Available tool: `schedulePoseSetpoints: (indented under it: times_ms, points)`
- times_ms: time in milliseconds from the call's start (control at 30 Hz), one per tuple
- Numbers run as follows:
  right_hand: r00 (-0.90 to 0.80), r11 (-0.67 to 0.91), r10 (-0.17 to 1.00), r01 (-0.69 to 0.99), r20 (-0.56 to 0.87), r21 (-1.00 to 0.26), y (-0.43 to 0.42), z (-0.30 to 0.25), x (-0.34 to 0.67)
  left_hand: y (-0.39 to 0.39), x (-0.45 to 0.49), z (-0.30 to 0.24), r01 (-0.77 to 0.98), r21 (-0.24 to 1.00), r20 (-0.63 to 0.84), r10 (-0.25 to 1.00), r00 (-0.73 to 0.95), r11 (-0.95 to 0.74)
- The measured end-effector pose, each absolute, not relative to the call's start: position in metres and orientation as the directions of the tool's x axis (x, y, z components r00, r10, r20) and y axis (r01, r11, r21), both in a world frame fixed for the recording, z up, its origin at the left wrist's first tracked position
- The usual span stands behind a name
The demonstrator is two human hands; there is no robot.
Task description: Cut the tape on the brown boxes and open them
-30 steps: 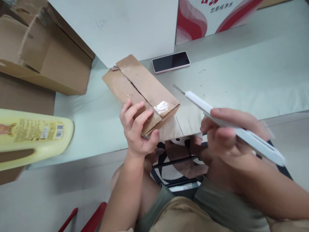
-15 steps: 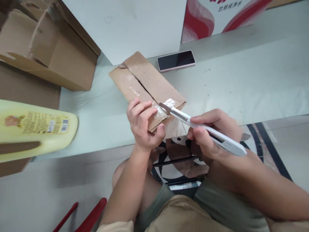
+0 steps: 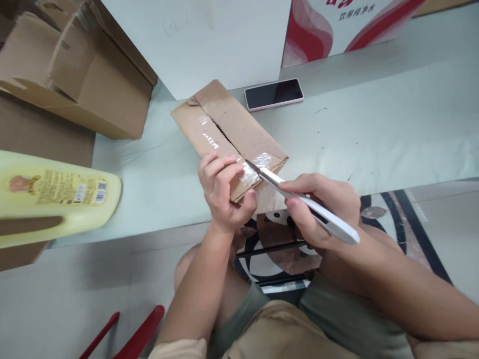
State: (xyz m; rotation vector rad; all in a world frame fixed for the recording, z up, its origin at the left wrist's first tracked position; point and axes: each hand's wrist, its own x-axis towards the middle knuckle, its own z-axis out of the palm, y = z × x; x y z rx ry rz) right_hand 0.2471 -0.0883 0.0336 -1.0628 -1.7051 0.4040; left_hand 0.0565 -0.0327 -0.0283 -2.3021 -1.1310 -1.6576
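A small cardboard box [image 3: 245, 124] lies slantwise at the near side of the table, its top seam partly slit and clear tape shining at the near end. My left hand [image 3: 226, 187] grips the box's near left corner, fingers on top and thumb against the end. In my right hand [image 3: 322, 204] is a white utility knife [image 3: 310, 204], held like a pen. Its blade meets the seam beside the taped end; how deep the tip sits I cannot tell.
Behind the box lie a phone [image 3: 274, 94] and a large white box [image 3: 209, 45]. A red-and-white carton [image 3: 348, 27] stands at the back. To the left are an open cardboard box [image 3: 108, 80] and a yellow jug [image 3: 75, 199]. The pale-covered table [image 3: 392, 124] ends close to my knees.
My right hand has shifted slightly left and tilted the knife more steeply, its blade staying at the seam. My left hand and the cardboard box have hardly moved.
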Motion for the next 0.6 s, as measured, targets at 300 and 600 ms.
schedulePoseSetpoints:
  times_ms: [300,600]
  points:
    - [0.008,0.481,0.849,0.402,0.528,-0.779,-0.095,0.033,0.255,-0.031,0.057,-0.031,0.569,0.360,0.848,0.513,0.130,-0.739]
    - [0.170,0.504,0.818,0.247,0.549,-0.827,-0.101,0.019,0.253,-0.029,0.058,-0.030,0.558,0.362,0.845,0.515,0.141,-0.747]
